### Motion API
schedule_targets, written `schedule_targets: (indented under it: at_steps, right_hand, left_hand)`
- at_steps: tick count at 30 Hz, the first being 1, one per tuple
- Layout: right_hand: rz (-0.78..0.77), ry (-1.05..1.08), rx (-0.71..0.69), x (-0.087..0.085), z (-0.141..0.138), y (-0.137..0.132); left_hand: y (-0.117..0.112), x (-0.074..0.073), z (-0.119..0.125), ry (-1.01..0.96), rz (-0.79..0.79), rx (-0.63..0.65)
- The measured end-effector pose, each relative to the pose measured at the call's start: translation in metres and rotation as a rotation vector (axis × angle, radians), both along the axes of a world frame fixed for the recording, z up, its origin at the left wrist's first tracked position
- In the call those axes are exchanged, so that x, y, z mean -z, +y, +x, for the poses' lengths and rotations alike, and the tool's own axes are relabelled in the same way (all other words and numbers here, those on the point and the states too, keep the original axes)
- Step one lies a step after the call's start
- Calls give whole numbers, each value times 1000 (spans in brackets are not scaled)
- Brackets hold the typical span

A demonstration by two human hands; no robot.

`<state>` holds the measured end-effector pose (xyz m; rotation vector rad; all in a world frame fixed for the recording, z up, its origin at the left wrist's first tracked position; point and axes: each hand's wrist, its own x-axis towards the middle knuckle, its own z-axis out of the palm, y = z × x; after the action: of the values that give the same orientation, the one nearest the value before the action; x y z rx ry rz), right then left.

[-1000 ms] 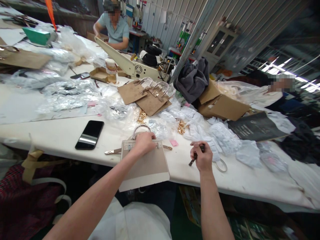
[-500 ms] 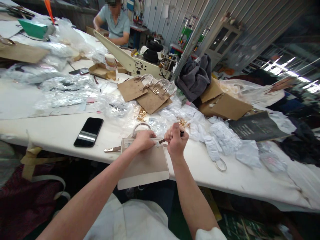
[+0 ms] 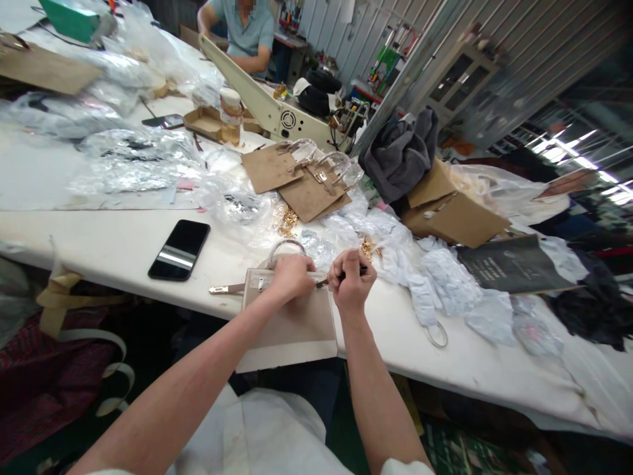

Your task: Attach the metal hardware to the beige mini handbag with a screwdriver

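A beige handbag panel [image 3: 291, 330] lies over the table's front edge, with a looped handle [image 3: 287, 244] at its far side. A strap with a metal end piece [image 3: 220, 289] sticks out on the left. My left hand [image 3: 294, 277] is closed on the panel's top edge, fingers pressing down near a small metal fitting. In the fist of my right hand [image 3: 352, 277] is a slim dark tool [image 3: 322, 283], its tip close to my left fingertips at the panel's upper edge. My fingers hide most of the tool, so its exact kind is unclear.
A black phone [image 3: 179, 251] lies on the left. Beyond my hands are small gold-coloured metal pieces [image 3: 288, 221], brown bag bodies [image 3: 314, 191] and plastic wrapping [image 3: 232, 204]. A cardboard box [image 3: 455, 211] stands at the right. Across the table, a person [image 3: 250, 33] sits behind a cream-coloured machine [image 3: 287, 122].
The view has shifted slightly, so the table contents sit differently in the picture. My right hand has moved a little nearer to my left, with the tool still at the panel's edge.
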<state>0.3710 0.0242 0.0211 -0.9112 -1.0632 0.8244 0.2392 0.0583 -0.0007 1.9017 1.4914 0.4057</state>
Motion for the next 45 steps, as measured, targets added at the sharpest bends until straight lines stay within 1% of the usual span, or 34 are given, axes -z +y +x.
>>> schedule_targets:
  at_steps: [4, 7, 14, 20, 22, 24, 29, 31, 35, 38, 40, 43, 45]
  right_hand:
    - [1, -100, 104, 4, -6, 1]
    - [3, -105, 119, 7, -10, 3]
    - [-84, -144, 212, 8, -14, 10]
    - [-62, -178, 278, 16, -19, 6]
    - [-62, -163, 272, 16, -18, 7]
    - [-64, -123, 238, 12, -16, 9]
    - [-93, 44, 172, -7, -6, 11]
    - [-122, 66, 142, -12, -5, 10]
    - [-207, 43, 137, -10, -8, 11]
    - [-264, 37, 174, -5, -9, 21]
    - [-318, 21, 204, 0, -9, 34]
    - [-467, -30, 286, 10, -13, 62]
    - [-574, -83, 306, 18, -15, 80]
  left_hand:
    - [-1, 2, 0, 8, 16, -5]
    - [-1, 2, 0, 14, 6, -2]
    - [-3, -3, -1, 34, 17, 13]
    - [-3, 2, 3, 58, 37, -5]
    - [-3, 4, 4, 63, 49, -11]
    - [-4, 4, 4, 62, 58, -14]
    - [-8, 3, 2, 36, 66, -12]
    - [-9, 5, 1, 28, 76, -9]
    - [-10, 7, 1, 12, 93, -10]
    - [-12, 7, 1, 13, 100, -14]
    - [-13, 7, 2, 17, 105, -23]
    - [-13, 7, 4, 35, 99, -17]
    - [-12, 7, 4, 51, 105, -8]
